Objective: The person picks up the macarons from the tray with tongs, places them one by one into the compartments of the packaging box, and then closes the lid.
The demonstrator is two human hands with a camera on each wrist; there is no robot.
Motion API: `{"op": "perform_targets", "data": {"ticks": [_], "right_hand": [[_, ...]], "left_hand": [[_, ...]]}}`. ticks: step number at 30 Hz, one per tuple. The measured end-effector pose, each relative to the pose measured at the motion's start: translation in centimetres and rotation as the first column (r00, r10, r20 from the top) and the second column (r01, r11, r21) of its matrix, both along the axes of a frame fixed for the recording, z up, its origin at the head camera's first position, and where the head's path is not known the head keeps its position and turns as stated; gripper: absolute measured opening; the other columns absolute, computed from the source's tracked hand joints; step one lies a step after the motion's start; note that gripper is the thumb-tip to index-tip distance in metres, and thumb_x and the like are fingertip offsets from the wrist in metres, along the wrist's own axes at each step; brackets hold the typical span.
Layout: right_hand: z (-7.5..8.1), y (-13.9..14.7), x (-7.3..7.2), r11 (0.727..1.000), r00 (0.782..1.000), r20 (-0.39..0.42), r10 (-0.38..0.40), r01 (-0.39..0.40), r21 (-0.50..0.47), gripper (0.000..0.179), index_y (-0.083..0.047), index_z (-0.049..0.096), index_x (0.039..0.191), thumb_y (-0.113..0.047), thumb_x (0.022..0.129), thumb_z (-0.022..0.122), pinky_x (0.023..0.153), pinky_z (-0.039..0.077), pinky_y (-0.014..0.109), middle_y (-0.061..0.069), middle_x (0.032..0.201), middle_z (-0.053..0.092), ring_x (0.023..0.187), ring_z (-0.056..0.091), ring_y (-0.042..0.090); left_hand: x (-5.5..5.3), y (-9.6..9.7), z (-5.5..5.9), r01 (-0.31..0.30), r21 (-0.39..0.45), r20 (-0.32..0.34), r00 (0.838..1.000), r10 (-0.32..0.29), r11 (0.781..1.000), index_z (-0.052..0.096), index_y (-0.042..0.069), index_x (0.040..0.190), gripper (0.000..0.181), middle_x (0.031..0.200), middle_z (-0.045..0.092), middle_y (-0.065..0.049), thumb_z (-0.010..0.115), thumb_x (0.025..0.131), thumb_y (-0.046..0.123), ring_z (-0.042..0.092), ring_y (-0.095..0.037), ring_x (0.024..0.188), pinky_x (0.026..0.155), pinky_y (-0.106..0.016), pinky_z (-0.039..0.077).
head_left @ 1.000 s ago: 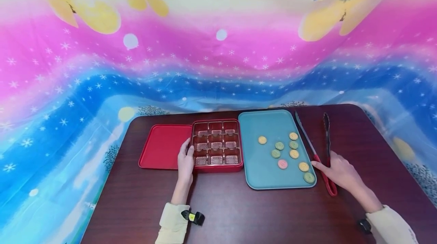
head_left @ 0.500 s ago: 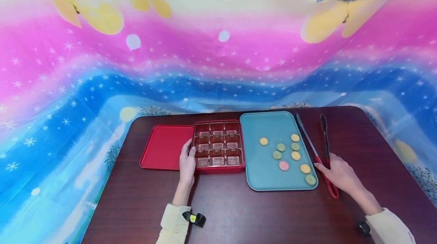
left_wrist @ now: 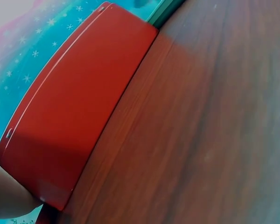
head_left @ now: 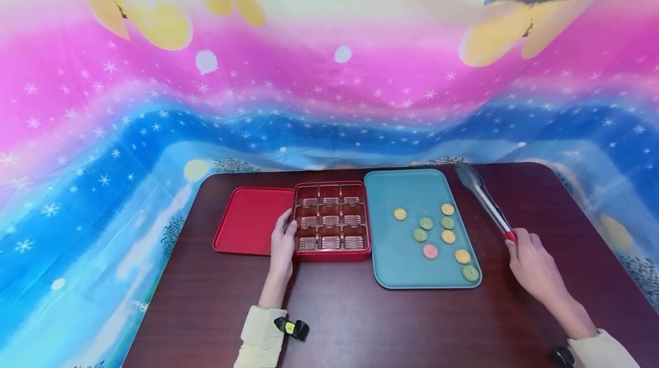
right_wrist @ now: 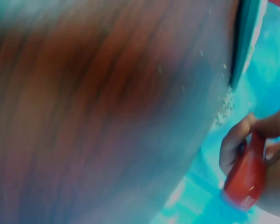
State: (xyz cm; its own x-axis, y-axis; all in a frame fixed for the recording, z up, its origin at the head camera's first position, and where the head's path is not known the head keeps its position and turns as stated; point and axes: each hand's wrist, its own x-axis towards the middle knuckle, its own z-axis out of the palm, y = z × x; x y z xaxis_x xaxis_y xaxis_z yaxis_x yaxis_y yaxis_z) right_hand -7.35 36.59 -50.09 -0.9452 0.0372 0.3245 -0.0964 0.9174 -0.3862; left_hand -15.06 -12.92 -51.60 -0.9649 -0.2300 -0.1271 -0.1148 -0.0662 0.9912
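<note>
- Right hand [head_left: 538,268], right of the tray [head_left: 407,270]: fingers clamped on tongs [head_left: 486,199], light squeeze's probably best
- Left hand [head_left: 281,248] touches red box [head_left: 334,256], left of tray; can't tell if fingers grip

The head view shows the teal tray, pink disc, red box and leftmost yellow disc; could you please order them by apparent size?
1. Teal tray
2. Red box
3. Pink disc and leftmost yellow disc: too alike to rank
</note>
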Motion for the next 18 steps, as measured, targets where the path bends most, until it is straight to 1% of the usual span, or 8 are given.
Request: {"op": "perform_targets", "data": {"ticks": [3, 5, 7, 10, 12, 18], "right_hand": [[0.6, 0.1, 0.5, 0.995, 0.996, -0.054, 0.065, -0.06, 0.079, 0.026, 0.004, 0.048, 0.107, 0.008, 0.091, 0.068, 0.042, 0.038, 0.045, 0.01, 0.071, 0.05, 0.054, 0.045, 0.025], [1.0, 0.0, 0.8, 0.986, 0.99, -0.086, 0.112, -0.1, 0.13, 0.03, 0.001, 0.049, 0.108, 0.006, 0.088, 0.071, 0.04, 0.036, 0.042, 0.002, 0.065, 0.048, 0.05, 0.044, 0.02], [1.4, -0.2, 1.0, 0.98, 0.985, -0.104, 0.139, -0.122, 0.159, 0.029, -0.002, 0.05, 0.108, 0.003, 0.089, 0.072, 0.04, 0.033, 0.04, -0.004, 0.061, 0.043, 0.047, 0.041, 0.016], [1.8, -0.6, 1.3, 0.976, 0.981, -0.114, 0.154, -0.133, 0.172, 0.026, -0.004, 0.053, 0.108, -0.001, 0.091, 0.073, 0.04, 0.03, 0.038, -0.007, 0.058, 0.036, 0.046, 0.036, 0.013], [2.1, -0.8, 1.5, 0.976, 0.983, -0.104, 0.15, -0.131, 0.175, 0.026, -0.005, 0.053, 0.107, -0.003, 0.092, 0.074, 0.041, 0.028, 0.036, -0.008, 0.057, 0.033, 0.046, 0.032, 0.011], [2.9, -1.2, 1.8, 0.973, 0.986, -0.067, 0.151, -0.137, 0.185, 0.027, -0.008, 0.056, 0.105, -0.01, 0.09, 0.079, 0.044, 0.027, 0.033, -0.008, 0.058, 0.033, 0.047, 0.029, 0.009]], "left_hand": [[-0.1, -0.4, 0.1, 0.015, 0.055, 0.022, 1.0, -0.016, 0.998, 0.044, 0.004, 0.155, 0.047, 0.152, 0.047, -0.02, 0.048, 0.108, 0.009, 0.045, -0.033, 0.136, 0.113, -0.05, 0.037], [-0.1, -0.6, 0.1, 0.019, 0.093, 0.031, 0.999, -0.022, 0.996, 0.045, 0.005, 0.155, 0.048, 0.153, 0.047, -0.018, 0.049, 0.107, 0.009, 0.044, -0.032, 0.137, 0.113, -0.049, 0.037], [0.0, -0.8, 0.2, 0.023, 0.126, 0.03, 0.999, -0.027, 0.992, 0.045, 0.005, 0.155, 0.048, 0.153, 0.046, -0.018, 0.049, 0.107, 0.009, 0.043, -0.031, 0.138, 0.113, -0.049, 0.037], [0.1, -1.0, 0.2, 0.034, 0.149, 0.026, 0.999, -0.038, 0.988, 0.045, 0.005, 0.155, 0.049, 0.154, 0.045, -0.017, 0.049, 0.106, 0.009, 0.042, -0.031, 0.138, 0.113, -0.048, 0.037], [0.1, -1.1, 0.3, 0.042, 0.15, 0.02, 0.999, -0.046, 0.988, 0.045, 0.005, 0.155, 0.049, 0.154, 0.045, -0.017, 0.049, 0.107, 0.009, 0.042, -0.031, 0.138, 0.112, -0.048, 0.037], [0.0, -1.0, 0.2, 0.066, 0.158, 0.01, 0.998, -0.068, 0.985, 0.042, 0.004, 0.156, 0.049, 0.156, 0.043, -0.018, 0.047, 0.107, 0.009, 0.041, -0.031, 0.14, 0.113, -0.049, 0.035]]}}
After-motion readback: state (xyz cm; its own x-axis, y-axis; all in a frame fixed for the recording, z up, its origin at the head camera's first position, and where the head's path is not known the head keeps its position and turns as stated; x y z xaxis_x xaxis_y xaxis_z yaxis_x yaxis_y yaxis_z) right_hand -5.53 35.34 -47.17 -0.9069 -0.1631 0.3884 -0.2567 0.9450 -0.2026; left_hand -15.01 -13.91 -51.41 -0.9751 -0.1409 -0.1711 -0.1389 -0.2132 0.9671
